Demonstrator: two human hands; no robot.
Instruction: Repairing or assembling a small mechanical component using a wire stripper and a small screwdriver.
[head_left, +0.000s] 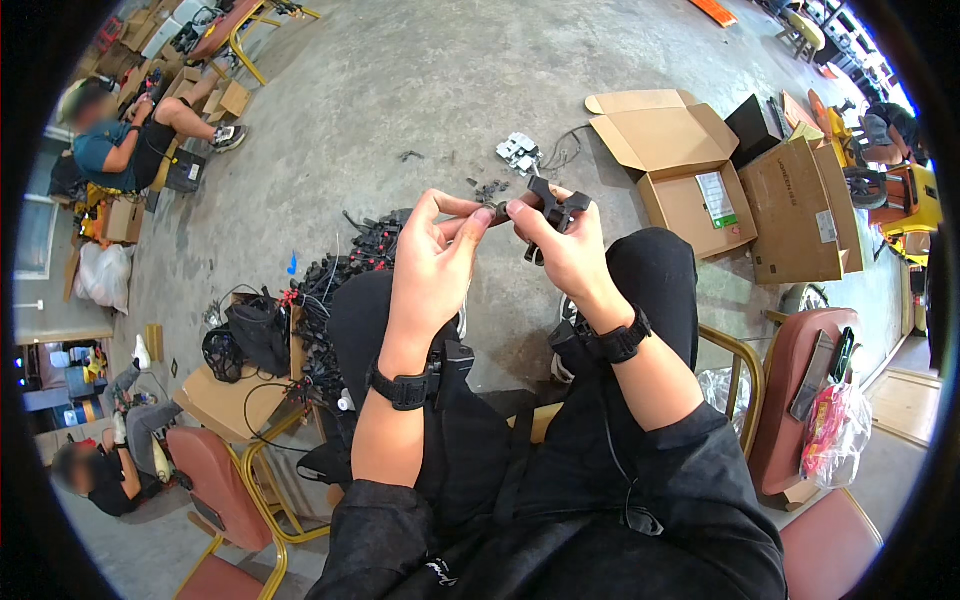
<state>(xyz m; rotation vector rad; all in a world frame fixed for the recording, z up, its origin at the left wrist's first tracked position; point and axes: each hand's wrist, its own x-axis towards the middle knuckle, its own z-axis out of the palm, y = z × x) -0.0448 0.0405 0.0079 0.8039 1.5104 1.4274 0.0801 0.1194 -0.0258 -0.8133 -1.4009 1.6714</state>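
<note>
My left hand (437, 255) is closed, its thumb and fingertips pinching a small dark round piece (501, 211) too small to name. Close beside it, my right hand (572, 250) is wrapped round a black part with forked, clamp-like arms (553, 203). The right thumb and fingertip also touch the small piece, so the two hands nearly meet in front of my knees. Whether the small piece is joined to the black part, I cannot tell. Beyond my fingertips, several small dark bits (490, 188) lie on the concrete floor.
A silver-grey metal device (518, 152) with a cable lies ahead. An open cardboard box (695, 215) stands right, a heap of black parts (345, 265) left. Chairs flank me: a left one (215, 485), and a right one (800, 385) bearing tools and a plastic bag. Other people sit far left.
</note>
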